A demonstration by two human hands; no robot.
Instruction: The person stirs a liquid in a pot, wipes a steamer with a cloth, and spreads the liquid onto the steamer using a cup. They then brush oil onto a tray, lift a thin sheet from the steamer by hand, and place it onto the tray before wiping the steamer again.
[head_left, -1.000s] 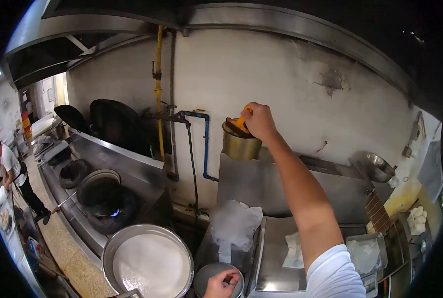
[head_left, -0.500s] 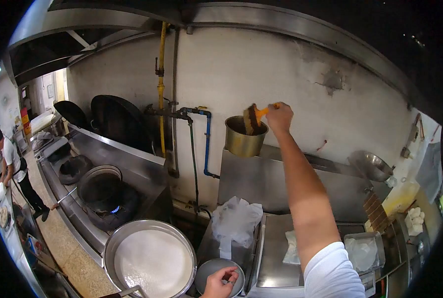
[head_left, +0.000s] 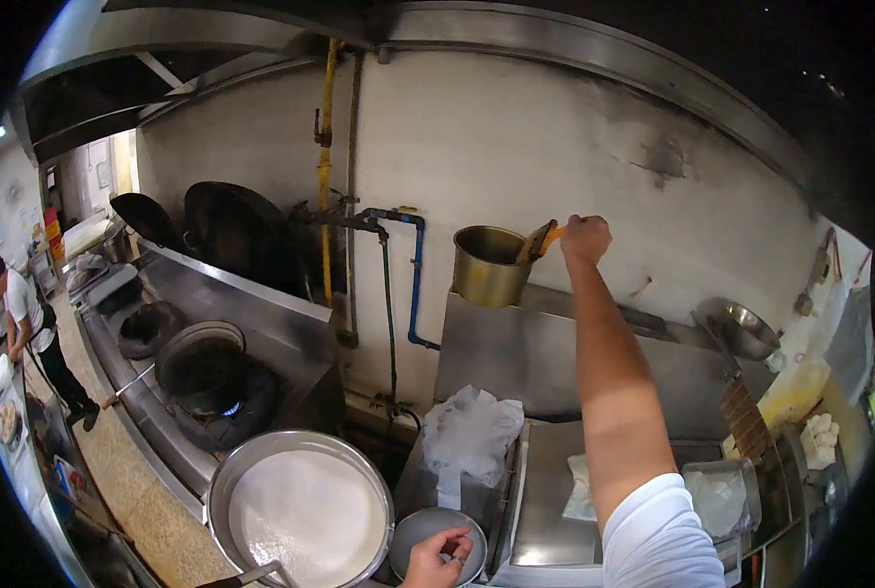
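Pale wall (head_left: 516,137) behind 1 orange-handled brush (head_left: 535,243).

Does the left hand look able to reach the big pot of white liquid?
Probably yes: the left hand appears empty, the pot stands close by, and nothing visible blocks the way.

Brush (head_left: 537,242) shifted from over pot (head_left: 488,278) to its right rim, right hand (head_left: 586,239) farther right
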